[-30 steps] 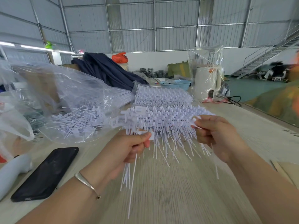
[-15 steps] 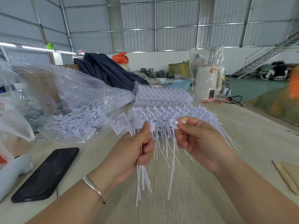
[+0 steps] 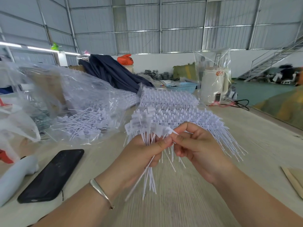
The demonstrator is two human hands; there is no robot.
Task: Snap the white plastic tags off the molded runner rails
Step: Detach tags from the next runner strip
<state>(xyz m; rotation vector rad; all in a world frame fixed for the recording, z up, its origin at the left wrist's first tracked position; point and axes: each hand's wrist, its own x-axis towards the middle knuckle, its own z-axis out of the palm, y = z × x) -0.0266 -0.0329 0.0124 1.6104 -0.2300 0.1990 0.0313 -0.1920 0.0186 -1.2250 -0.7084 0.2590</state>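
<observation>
My left hand (image 3: pixel 144 154) grips a bundle of loose white tags (image 3: pixel 147 177), their thin tails hanging down below my fist. My right hand (image 3: pixel 196 145) pinches one white tag (image 3: pixel 170 131) right beside my left thumb. Behind both hands a stack of white runner rails (image 3: pixel 188 117) with tags still attached lies on the table, tails fanning to the right. A second stack of rails (image 3: pixel 168 99) sits farther back.
A clear plastic bag (image 3: pixel 78 115) with loose tags lies at the left. A black phone (image 3: pixel 52 174) and a pale grey object (image 3: pixel 14 176) lie at the front left of the wooden table (image 3: pixel 180 202). A wrapped white appliance (image 3: pixel 213 86) and blue basket (image 3: pixel 182 86) stand behind.
My right hand left the rail stack's right side and came leftward with one tag. It now meets my left hand, which has risen slightly with its bundle.
</observation>
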